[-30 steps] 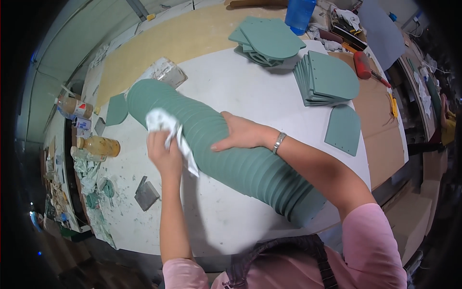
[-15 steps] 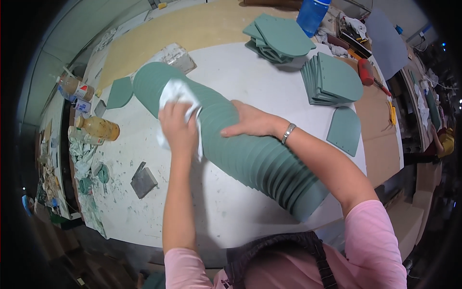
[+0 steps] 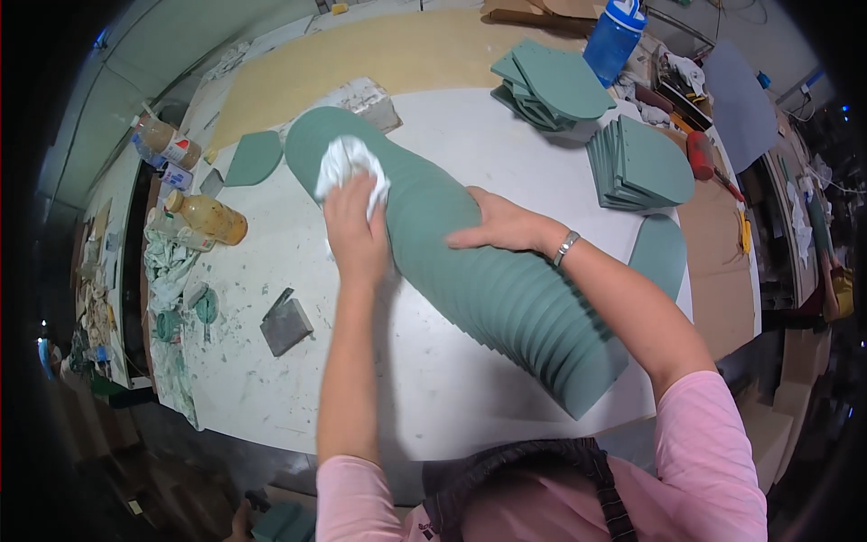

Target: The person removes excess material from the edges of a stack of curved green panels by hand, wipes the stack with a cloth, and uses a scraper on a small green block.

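A long row of overlapping, round-ended green pieces (image 3: pixel 433 208) runs across the white table from far left to near right. My left hand (image 3: pixel 355 226) is closed on a bunched white cloth (image 3: pixel 348 163) and presses it against the row's left side, toward the far end. On the middle of the row rests my right hand (image 3: pixel 515 224), thumb spread from the fingers and lying on the green surface; its other fingers reach along the far edge and are partly hidden.
Two stacks of green pieces (image 3: pixel 560 81) (image 3: pixel 646 163) stand at the far right, near a blue bottle (image 3: pixel 614 41) and a red-headed mallet (image 3: pixel 700 155). Single green pieces (image 3: pixel 255 158) (image 3: pixel 659 253) lie on either side. A grey block (image 3: pixel 287 327) and a yellowish bottle (image 3: pixel 212 219) are at left.
The view has shifted, so the table's contents appear farther right. My left hand still presses the cloth to the row, and the right hand stays on its middle.
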{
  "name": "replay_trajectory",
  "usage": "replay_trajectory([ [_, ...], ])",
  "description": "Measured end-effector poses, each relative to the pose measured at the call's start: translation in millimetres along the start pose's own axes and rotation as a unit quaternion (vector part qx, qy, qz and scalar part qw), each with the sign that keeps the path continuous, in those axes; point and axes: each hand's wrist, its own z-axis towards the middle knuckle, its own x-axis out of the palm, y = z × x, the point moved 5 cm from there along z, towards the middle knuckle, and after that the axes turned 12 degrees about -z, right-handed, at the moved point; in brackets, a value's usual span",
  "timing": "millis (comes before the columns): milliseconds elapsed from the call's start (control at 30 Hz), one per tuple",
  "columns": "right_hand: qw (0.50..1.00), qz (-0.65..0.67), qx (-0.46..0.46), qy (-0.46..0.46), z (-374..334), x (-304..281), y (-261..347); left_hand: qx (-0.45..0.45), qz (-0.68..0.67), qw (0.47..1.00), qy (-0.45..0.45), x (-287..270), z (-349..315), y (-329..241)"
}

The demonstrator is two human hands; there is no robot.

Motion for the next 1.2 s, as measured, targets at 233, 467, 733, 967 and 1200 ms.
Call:
replay_trajectory([
  [233,0.998,-0.057,-0.02,-0.034,8,-1,11,-0.172,-0.081,0.981,-0.034,-79,-81,73],
  [467,0.958,-0.239,0.091,-0.126,99,4,81,0.131,-0.026,0.977,0.163,-2,134,49],
  [733,0.936,-0.283,0.154,-0.144,111,4,76,0.079,-0.035,0.971,0.225,-16,120,74],
  [967,0.935,-0.279,0.162,-0.149,124,10,74,0.155,-0.05,0.972,0.171,-1,126,78],
  [1200,0.933,-0.289,0.17,-0.132,119,8,79,0.078,-0.044,0.983,0.159,-25,106,86],
])
